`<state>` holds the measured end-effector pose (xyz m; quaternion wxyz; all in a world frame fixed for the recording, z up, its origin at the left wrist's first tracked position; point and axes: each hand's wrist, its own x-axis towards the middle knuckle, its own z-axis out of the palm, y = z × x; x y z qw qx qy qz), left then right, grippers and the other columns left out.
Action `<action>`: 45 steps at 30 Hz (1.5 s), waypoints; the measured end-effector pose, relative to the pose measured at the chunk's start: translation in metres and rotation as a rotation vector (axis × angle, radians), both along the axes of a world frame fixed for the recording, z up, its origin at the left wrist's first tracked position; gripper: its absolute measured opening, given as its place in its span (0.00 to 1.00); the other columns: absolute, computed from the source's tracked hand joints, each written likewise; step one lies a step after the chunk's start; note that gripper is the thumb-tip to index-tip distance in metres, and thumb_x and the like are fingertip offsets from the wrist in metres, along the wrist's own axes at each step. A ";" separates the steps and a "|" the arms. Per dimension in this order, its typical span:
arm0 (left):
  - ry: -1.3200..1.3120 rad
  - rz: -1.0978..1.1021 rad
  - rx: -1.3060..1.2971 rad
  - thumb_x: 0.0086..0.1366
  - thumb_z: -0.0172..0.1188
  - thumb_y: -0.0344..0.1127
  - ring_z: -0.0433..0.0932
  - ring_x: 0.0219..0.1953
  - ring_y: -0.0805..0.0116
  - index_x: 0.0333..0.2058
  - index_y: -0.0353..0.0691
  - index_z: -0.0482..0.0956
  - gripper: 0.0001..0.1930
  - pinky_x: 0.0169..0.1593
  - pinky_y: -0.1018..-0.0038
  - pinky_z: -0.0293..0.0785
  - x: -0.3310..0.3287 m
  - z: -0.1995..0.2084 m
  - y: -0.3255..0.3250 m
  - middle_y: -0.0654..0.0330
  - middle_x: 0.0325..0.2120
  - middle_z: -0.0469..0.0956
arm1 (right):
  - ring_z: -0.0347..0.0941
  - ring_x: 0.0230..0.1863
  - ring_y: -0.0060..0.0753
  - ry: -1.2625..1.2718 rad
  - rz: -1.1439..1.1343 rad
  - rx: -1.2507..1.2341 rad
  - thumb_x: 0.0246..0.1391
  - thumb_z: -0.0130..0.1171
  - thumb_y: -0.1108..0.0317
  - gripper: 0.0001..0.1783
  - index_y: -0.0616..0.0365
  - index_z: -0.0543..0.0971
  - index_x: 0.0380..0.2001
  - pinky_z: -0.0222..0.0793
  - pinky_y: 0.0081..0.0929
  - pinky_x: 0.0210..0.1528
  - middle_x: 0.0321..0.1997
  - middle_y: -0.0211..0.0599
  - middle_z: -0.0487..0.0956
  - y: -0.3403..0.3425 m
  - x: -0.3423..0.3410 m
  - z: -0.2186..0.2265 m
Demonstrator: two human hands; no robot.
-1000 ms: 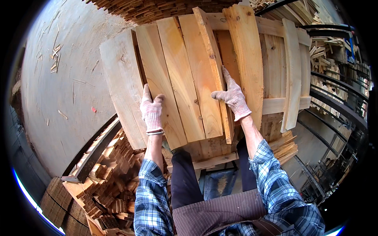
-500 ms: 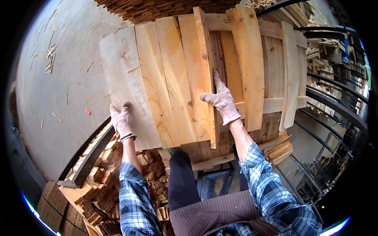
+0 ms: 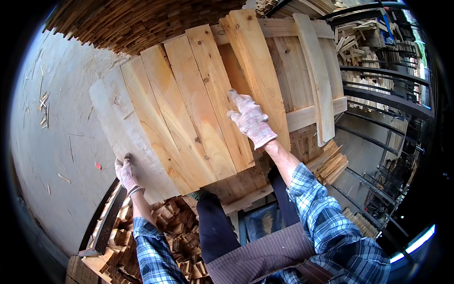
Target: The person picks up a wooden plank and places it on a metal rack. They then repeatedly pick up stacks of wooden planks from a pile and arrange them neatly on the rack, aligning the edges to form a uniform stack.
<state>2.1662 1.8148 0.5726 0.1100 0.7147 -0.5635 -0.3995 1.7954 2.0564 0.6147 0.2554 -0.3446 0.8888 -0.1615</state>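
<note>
A row of wooden boards lies side by side before me, the leftmost ones greyish and the others yellow. My left hand, in a pale knit glove, grips the outer edge of the leftmost greyish board, with the thumb over its top. My right hand, gloved too, rests with outstretched fingers at the right edge of a knotted yellow board. That board lies flat against the row. Just right of it, another yellow board lies tilted across the wooden crosspieces, and a narrower pale board lies farther right.
Stacked wood strips fill the far side. Offcuts are piled by my left forearm, beside a dark metal bar. Dark metal rails run along the right. Splinters and a red scrap lie on the floor.
The yellow board that stood on edge under my right hand now lies flat beside the row. My right hand has shifted left and its fingers have spread. The whole view has turned somewhat.
</note>
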 end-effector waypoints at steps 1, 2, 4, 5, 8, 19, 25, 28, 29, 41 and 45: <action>0.003 0.020 0.014 0.66 0.58 0.39 0.71 0.36 0.73 0.53 0.28 0.69 0.23 0.43 0.77 0.68 0.010 -0.003 -0.001 0.61 0.38 0.78 | 0.73 0.51 0.52 0.028 -0.026 -0.186 0.46 0.66 0.58 0.39 0.40 0.65 0.63 0.72 0.44 0.51 0.55 0.52 0.71 -0.001 -0.009 0.030; 0.012 0.032 0.027 0.66 0.58 0.39 0.71 0.36 0.73 0.54 0.29 0.69 0.23 0.44 0.77 0.68 0.017 -0.006 -0.001 0.60 0.38 0.78 | 0.74 0.49 0.53 0.018 -0.068 -0.263 0.44 0.69 0.58 0.41 0.43 0.66 0.63 0.73 0.43 0.50 0.54 0.51 0.72 0.005 -0.030 0.047; -0.001 0.065 -0.006 0.65 0.58 0.37 0.72 0.35 0.74 0.52 0.30 0.70 0.21 0.42 0.77 0.69 0.027 -0.010 0.001 0.61 0.37 0.78 | 0.76 0.48 0.48 0.110 -0.215 -0.145 0.42 0.71 0.51 0.48 0.46 0.60 0.66 0.76 0.41 0.47 0.52 0.54 0.73 0.027 -0.074 0.054; -0.003 0.063 -0.053 0.65 0.58 0.35 0.73 0.34 0.75 0.50 0.32 0.72 0.18 0.40 0.78 0.70 0.020 -0.013 -0.002 0.62 0.36 0.79 | 0.77 0.46 0.45 0.175 -0.224 -0.156 0.52 0.64 0.50 0.44 0.52 0.56 0.67 0.78 0.37 0.41 0.52 0.56 0.73 0.056 -0.101 0.019; 0.090 0.051 -0.014 0.64 0.59 0.34 0.72 0.32 0.77 0.47 0.33 0.74 0.15 0.38 0.79 0.69 0.005 -0.013 -0.008 0.64 0.34 0.78 | 0.75 0.32 0.24 -0.850 -0.625 -0.276 0.65 0.43 0.59 0.25 0.65 0.63 0.58 0.72 0.15 0.30 0.47 0.55 0.77 0.064 -0.125 -0.022; 0.056 0.043 0.000 0.64 0.58 0.33 0.68 0.27 0.79 0.46 0.34 0.74 0.14 0.31 0.81 0.66 0.031 -0.022 -0.008 0.66 0.29 0.76 | 0.71 0.27 0.18 -0.825 -0.410 -0.341 0.44 0.71 0.61 0.18 0.64 0.81 0.35 0.71 0.21 0.33 0.26 0.30 0.80 0.038 -0.073 -0.009; 0.138 0.050 0.028 0.66 0.56 0.34 0.70 0.31 0.77 0.48 0.33 0.73 0.15 0.36 0.79 0.68 0.034 -0.022 -0.005 0.65 0.32 0.76 | 0.76 0.44 0.36 0.089 -0.238 0.289 0.39 0.73 0.49 0.51 0.53 0.60 0.64 0.74 0.31 0.46 0.48 0.45 0.76 -0.002 -0.054 0.016; 0.124 0.042 0.045 0.67 0.56 0.39 0.71 0.33 0.75 0.50 0.32 0.72 0.18 0.39 0.76 0.69 0.016 -0.015 -0.003 0.64 0.33 0.76 | 0.70 0.52 0.53 -0.010 -0.366 0.557 0.32 0.76 0.46 0.67 0.42 0.42 0.70 0.73 0.45 0.50 0.53 0.52 0.65 -0.059 -0.025 0.051; 0.121 0.051 0.047 0.67 0.56 0.40 0.71 0.34 0.74 0.51 0.32 0.71 0.19 0.40 0.76 0.69 0.015 -0.014 -0.003 0.64 0.34 0.76 | 0.69 0.55 0.53 -0.047 -0.398 0.542 0.31 0.76 0.48 0.68 0.42 0.42 0.70 0.71 0.45 0.53 0.55 0.54 0.64 -0.058 -0.027 0.050; 0.117 0.028 0.064 0.66 0.57 0.37 0.69 0.30 0.78 0.49 0.34 0.73 0.16 0.36 0.80 0.67 0.024 -0.018 -0.013 0.67 0.32 0.75 | 0.61 0.64 0.50 -0.096 -0.395 0.507 0.33 0.76 0.53 0.66 0.38 0.42 0.70 0.64 0.42 0.62 0.65 0.49 0.58 0.019 -0.107 0.023; 0.038 0.014 -0.031 0.67 0.56 0.38 0.69 0.27 0.78 0.48 0.35 0.73 0.16 0.32 0.79 0.67 0.027 -0.019 -0.008 0.68 0.30 0.75 | 0.60 0.65 0.51 -0.149 -0.344 0.412 0.32 0.77 0.52 0.66 0.35 0.43 0.70 0.62 0.44 0.64 0.65 0.48 0.58 0.019 -0.096 0.022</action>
